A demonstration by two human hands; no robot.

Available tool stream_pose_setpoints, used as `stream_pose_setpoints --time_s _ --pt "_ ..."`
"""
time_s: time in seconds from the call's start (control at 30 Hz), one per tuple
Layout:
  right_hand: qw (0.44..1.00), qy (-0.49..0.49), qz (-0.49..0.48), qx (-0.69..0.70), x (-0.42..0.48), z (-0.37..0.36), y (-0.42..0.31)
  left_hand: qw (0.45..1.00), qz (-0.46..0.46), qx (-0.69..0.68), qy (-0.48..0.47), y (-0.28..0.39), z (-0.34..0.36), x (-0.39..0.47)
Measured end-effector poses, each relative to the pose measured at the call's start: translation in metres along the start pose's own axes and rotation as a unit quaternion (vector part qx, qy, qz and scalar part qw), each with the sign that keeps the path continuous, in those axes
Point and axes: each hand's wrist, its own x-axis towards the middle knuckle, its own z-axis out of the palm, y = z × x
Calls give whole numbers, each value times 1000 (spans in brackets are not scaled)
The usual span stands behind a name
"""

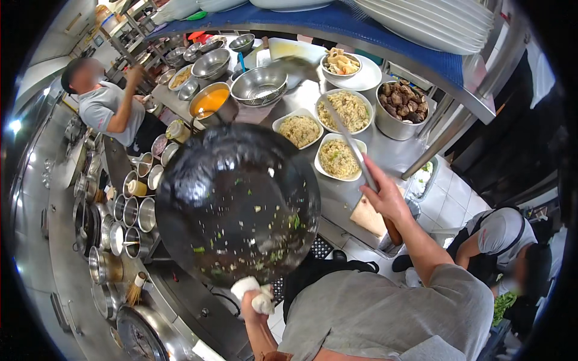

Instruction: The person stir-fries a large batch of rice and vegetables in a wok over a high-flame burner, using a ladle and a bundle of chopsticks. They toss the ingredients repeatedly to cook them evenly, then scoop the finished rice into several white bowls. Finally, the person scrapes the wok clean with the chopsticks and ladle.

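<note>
Through a white cloth, my left hand [255, 307] grips the near edge of a large black wok [235, 198], which is tilted and has scattered rice grains and green bits on its inner face. My right hand [384, 194] is closed around a long-handled metal ladle or wok turner [345, 128]; its blurred head is near the colander [259, 85]. Below that shaft sit a round bowl of fried rice [344, 111] and two squarish white bowls of fried rice [340, 159], [298, 130].
A pot of orange sauce [211, 101] stands beyond the wok, a pot of brown mushroom-like pieces [403, 104] at right. Metal containers [146, 214] line the left counter. An overhead shelf [316, 18] holds plates. One co-worker [113, 104] stands left, another [501, 239] bends at right.
</note>
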Motion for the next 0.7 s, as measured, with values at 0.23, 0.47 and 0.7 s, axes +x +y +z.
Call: stream_pose_setpoints --time_s 0.23,0.47,0.7 --pt "984 -123 -77 -105 56 82 -33 982 -31 123 -138 47 92 115" --pt "911 -132 -144 -363 45 -28 -2 966 -78 49 -243 73 125 187" --pt "951 -43 -123 -280 94 18 -24 961 -49 26 -272 69 169 221"
